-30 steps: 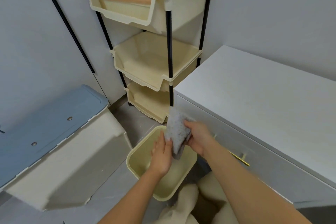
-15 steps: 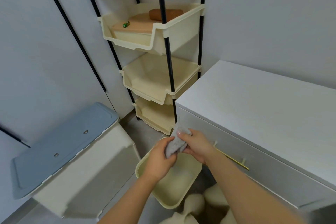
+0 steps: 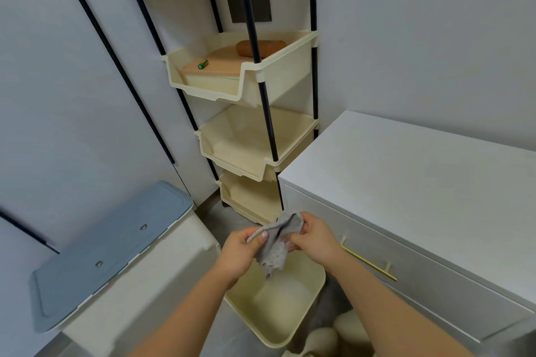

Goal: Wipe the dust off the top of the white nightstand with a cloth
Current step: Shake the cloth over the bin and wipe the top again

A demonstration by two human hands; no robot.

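— While pinched between left hand (image 3: 236,252) and right hand (image 3: 314,239), which way lying?
— Bunched grey cloth (image 3: 275,243), fuzzy and speckled, stretched hand to hand, tail drooping over cream plastic basin (image 3: 290,324). Just beside smooth white nightstand (image 3: 420,182).

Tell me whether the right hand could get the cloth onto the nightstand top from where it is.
Probably yes. The right hand holds the cloth just in front of the nightstand, whose bare top shows nothing standing on it. The left hand would have to let go first.

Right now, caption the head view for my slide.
Both hands, left hand and right hand, hold a grey cloth above a cream plastic basin, beside the white nightstand.
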